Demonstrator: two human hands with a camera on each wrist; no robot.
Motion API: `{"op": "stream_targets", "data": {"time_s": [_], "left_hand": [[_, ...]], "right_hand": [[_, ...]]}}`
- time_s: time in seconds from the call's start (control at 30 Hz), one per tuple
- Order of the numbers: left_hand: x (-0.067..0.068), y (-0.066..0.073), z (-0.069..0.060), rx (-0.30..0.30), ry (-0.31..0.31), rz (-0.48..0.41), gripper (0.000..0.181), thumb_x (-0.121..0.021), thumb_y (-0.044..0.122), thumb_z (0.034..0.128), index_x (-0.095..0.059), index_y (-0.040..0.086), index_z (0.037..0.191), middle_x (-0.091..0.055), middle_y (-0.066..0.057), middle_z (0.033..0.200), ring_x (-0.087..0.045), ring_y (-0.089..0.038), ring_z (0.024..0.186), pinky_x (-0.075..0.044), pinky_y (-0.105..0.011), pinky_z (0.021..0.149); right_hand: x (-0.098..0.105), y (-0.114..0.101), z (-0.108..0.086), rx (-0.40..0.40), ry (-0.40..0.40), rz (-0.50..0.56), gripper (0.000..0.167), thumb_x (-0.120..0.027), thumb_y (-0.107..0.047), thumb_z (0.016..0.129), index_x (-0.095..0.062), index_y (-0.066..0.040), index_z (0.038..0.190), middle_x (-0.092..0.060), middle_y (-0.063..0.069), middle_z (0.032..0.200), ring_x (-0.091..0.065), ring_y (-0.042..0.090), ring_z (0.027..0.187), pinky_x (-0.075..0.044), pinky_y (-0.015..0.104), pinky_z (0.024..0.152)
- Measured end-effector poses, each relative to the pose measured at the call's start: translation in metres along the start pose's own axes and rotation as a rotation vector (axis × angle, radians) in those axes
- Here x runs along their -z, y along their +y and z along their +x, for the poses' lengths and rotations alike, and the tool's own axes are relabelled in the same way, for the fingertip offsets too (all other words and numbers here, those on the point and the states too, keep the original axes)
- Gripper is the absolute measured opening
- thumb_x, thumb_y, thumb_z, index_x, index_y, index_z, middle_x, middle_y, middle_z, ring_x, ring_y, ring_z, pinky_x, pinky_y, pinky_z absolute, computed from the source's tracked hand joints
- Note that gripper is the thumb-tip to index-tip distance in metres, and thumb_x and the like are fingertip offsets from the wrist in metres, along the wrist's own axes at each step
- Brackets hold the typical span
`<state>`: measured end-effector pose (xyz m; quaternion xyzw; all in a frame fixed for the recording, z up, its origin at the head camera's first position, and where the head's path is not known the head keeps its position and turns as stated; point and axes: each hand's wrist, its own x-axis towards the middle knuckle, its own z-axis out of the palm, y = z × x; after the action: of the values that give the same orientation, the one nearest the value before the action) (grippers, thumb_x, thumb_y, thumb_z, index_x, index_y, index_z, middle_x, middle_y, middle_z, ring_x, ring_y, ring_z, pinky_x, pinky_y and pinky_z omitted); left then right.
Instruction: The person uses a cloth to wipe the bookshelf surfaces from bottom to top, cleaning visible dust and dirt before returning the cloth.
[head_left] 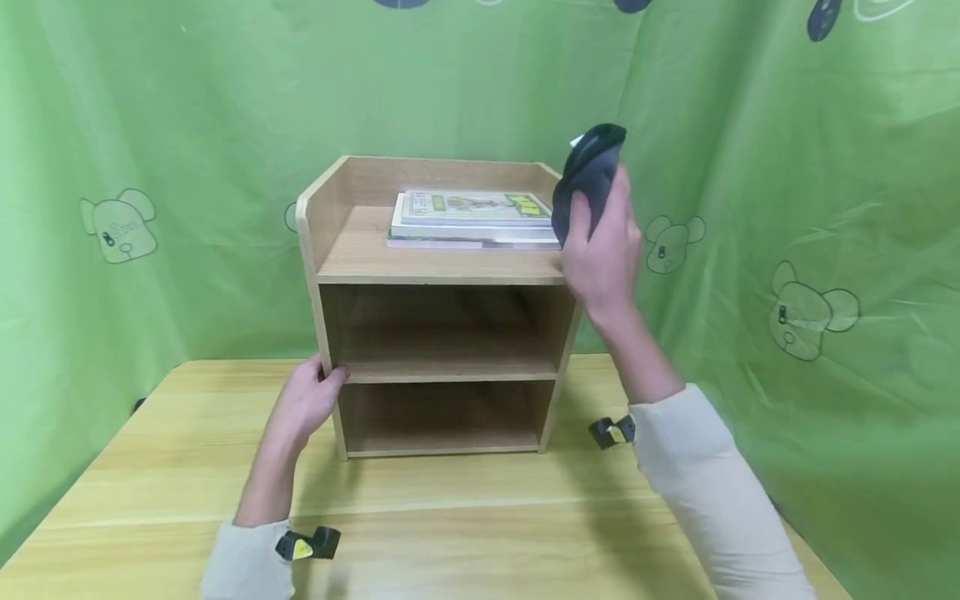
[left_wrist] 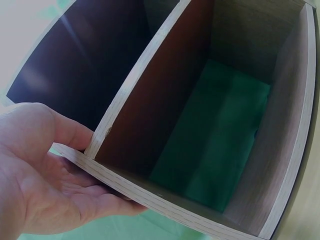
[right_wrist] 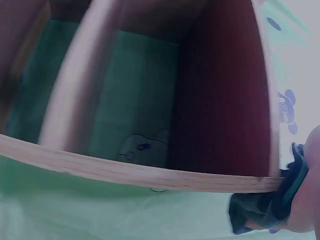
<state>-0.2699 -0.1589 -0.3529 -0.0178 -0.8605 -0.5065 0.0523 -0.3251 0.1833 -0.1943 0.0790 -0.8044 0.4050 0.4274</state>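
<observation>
A light wooden shelf unit (head_left: 438, 372) stands on the table, with a railed top and two open compartments below. My left hand (head_left: 307, 398) grips the edge of its left side panel, the thumb lying near the end of the middle board, as the left wrist view shows up close. Raised at the top right corner, my right hand (head_left: 606, 258) holds a folded dark grey cloth (head_left: 592, 177) with a small white tag. In the right wrist view the cloth (right_wrist: 260, 209) hangs by the side panel's corner; whether it touches the wood I cannot tell.
A stack of several thin books (head_left: 472, 218) lies on the unit's top board, close to the right hand. The wooden table (head_left: 450, 517) extends around the unit. A green curtain (head_left: 225, 100) with mouse drawings surrounds the back and sides.
</observation>
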Motion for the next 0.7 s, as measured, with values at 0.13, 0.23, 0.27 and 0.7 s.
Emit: {"op": "stream_targets", "data": {"time_s": [0.13, 0.23, 0.27, 0.7], "left_hand": [[0.000, 0.000, 0.000, -0.003, 0.001, -0.003, 0.050, -0.045, 0.025, 0.1051, -0.046, -0.005, 0.145, -0.048, -0.032, 0.147, -0.044, -0.048, 0.139, -0.037, -0.063, 0.113], [0.001, 0.000, -0.001, 0.003, 0.002, -0.009, 0.049, -0.045, 0.025, 0.1050, -0.047, -0.005, 0.144, -0.049, -0.032, 0.147, -0.045, -0.048, 0.138, -0.037, -0.063, 0.113], [0.001, 0.000, -0.001, 0.004, 0.003, -0.010, 0.048, -0.045, 0.025, 0.1050, -0.047, -0.005, 0.144, -0.049, -0.032, 0.147, -0.044, -0.048, 0.138, -0.037, -0.063, 0.113], [0.001, 0.001, -0.001, 0.010, -0.009, -0.013, 0.050, -0.046, 0.025, 0.1049, -0.046, -0.004, 0.145, -0.048, -0.031, 0.148, -0.043, -0.048, 0.139, -0.035, -0.063, 0.114]], "right_hand": [[0.012, -0.019, 0.022, -0.124, -0.210, -0.168, 0.060, -0.038, -0.036, 0.106, -0.022, -0.021, 0.162, -0.050, 0.019, 0.151, -0.056, 0.039, 0.132, -0.050, 0.050, 0.105], [0.019, -0.032, 0.040, -0.210, -0.411, -0.285, 0.061, -0.035, -0.037, 0.105, -0.022, -0.016, 0.161, -0.049, 0.022, 0.152, -0.054, 0.041, 0.132, -0.049, 0.054, 0.105], [0.021, -0.035, 0.046, -0.231, -0.473, -0.315, 0.062, -0.035, -0.037, 0.105, -0.022, -0.014, 0.161, -0.049, 0.023, 0.151, -0.054, 0.042, 0.131, -0.049, 0.055, 0.105], [0.018, -0.041, 0.101, -0.421, -0.866, -0.417, 0.070, -0.044, -0.038, 0.102, -0.016, -0.019, 0.164, -0.027, 0.025, 0.163, -0.035, 0.043, 0.142, -0.034, 0.055, 0.115]]}}
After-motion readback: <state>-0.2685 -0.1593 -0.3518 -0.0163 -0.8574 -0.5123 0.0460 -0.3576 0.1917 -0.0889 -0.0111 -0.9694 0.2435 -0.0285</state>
